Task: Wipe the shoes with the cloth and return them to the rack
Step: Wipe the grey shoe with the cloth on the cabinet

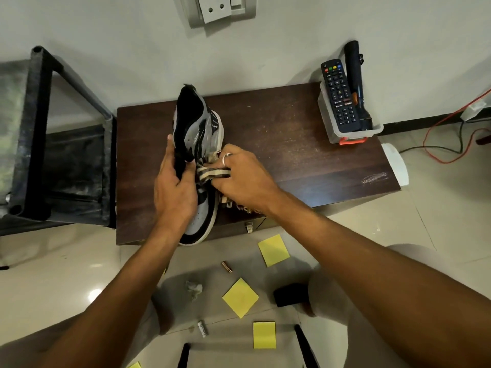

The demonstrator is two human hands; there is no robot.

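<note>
A pale painted wall [292,35] fills the far side of the room, and glossy cream floor tiles [66,261] spread across the near side. Against the wall stands a low dark-brown wooden desk [292,134], its top scuffed and dusty, with a scratch mark near the right edge. To its left stands a black metal-framed rack [39,128]. A grey, black and white high-top sneaker [198,123] lies lengthwise on the left part of the desk, its toe over the near edge. The left hand [174,192] grips it at the collar, fingers curled round the black lining. The right hand [244,179], with a ring on one finger, holds a bunched striped cloth [212,172] against the sneaker's right side. At the far right corner of the desk a clear plastic container [329,128] holds a remote control [338,94] and a dark flashlight [356,83]. A socket plate [215,6] is set in the wall. Red and dark cables [438,158] trail over the floor at right. Yellow sticky notes [240,297] and a small battery [226,267] lie on the near tiles.
</note>
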